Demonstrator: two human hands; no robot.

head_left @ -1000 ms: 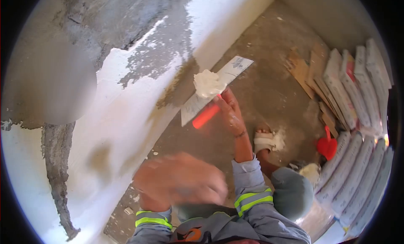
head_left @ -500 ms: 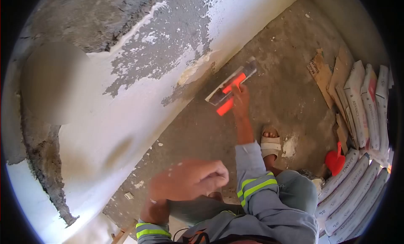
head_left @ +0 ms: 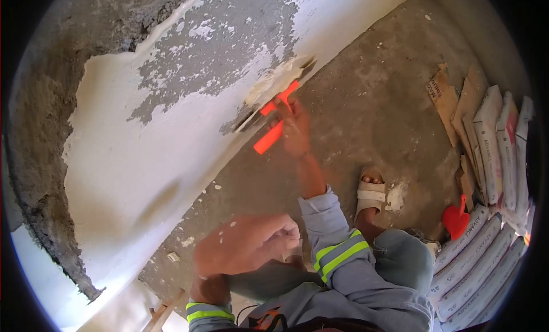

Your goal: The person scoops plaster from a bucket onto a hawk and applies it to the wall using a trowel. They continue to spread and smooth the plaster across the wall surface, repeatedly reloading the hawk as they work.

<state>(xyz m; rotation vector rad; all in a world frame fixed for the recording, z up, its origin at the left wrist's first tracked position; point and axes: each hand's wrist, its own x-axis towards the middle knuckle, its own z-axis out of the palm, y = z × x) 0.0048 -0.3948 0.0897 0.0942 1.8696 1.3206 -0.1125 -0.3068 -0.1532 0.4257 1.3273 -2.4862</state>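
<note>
My right hand (head_left: 295, 129) grips the orange handle of a plastering trowel (head_left: 267, 138) with a wide, thin blade. The blade is turned nearly edge-on and lies along the lower wall (head_left: 131, 154), beside a patch of wet cream plaster (head_left: 274, 83). How firmly it presses there is hard to judge. My left hand (head_left: 249, 243) hangs in front of my body above my knee, its fingers curled into a loose fist with nothing visible in it. White specks dot its back.
Stacked bags (head_left: 474, 257) and upright bags (head_left: 488, 143) line the right side, near torn cardboard (head_left: 443, 97). A red scoop-like tool (head_left: 456, 220) lies against them. My sandalled foot (head_left: 372, 192) stands on the concrete floor (head_left: 354, 120), which has plaster crumbs along the wall.
My right hand has moved left with the trowel, bringing the blade from over the floor to the wall. My left hand has shifted slightly left and stays curled.
</note>
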